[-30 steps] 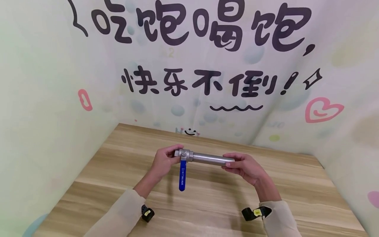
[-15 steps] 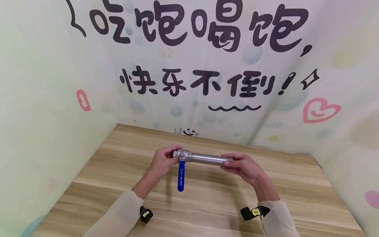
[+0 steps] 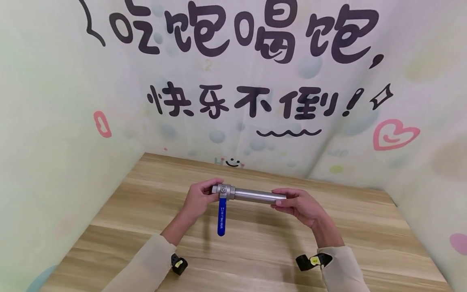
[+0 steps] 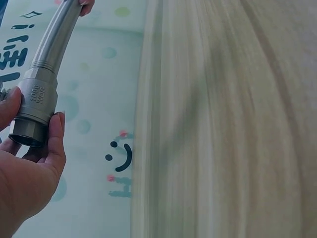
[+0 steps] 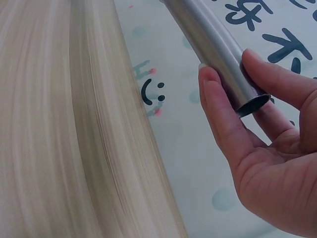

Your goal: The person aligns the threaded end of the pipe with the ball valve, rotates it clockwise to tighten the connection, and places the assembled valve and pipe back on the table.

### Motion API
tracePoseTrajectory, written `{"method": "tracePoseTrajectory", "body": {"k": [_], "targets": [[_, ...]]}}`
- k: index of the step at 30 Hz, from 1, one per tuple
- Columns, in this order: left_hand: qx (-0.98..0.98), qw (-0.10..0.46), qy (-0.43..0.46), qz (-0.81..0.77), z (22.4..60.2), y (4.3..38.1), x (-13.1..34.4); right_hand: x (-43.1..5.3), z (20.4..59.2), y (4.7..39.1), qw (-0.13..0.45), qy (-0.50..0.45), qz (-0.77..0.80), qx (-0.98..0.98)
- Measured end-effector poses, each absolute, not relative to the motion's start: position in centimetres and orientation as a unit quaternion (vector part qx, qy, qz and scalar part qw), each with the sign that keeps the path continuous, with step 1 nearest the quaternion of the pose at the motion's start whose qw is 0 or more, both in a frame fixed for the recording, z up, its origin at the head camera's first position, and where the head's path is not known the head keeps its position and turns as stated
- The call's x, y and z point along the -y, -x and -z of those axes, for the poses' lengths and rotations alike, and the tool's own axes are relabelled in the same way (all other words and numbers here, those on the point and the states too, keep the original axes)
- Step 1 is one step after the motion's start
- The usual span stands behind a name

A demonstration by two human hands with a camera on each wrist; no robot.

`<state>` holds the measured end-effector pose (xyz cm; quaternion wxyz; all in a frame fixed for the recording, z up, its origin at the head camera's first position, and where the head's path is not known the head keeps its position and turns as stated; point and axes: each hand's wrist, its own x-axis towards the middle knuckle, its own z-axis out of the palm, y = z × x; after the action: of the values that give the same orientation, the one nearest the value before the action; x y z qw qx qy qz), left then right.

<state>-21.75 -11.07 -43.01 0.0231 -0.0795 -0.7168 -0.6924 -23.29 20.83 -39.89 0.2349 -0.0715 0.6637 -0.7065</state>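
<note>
Held over the wooden surface [image 3: 240, 259]: steel valve [image 3: 228, 190] joined to a pipe [image 3: 255, 196], with blue lever [image 3: 221, 219] crosswise. Gripped at the valve's outer end between curled thumb and fingers of the left hand [image 3: 197, 201]; pinched likewise at the pipe's free end by the right hand [image 3: 304, 206].

left hand [image 3: 198, 198]: raised, gripping | right hand [image 3: 301, 206]: raised, gripping | sleeved forearms [image 3: 146, 261]: angled inward
</note>
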Motion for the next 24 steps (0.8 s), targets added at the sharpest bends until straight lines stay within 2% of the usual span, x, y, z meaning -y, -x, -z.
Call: {"method": "tracePoseTrajectory", "body": {"k": [24], "targets": [[0.712,0.025,0.067,0.698,42.66,21.45,10.77,-21.08,39.73,23.32,0.246,0.074,0.705,-0.661]]}}
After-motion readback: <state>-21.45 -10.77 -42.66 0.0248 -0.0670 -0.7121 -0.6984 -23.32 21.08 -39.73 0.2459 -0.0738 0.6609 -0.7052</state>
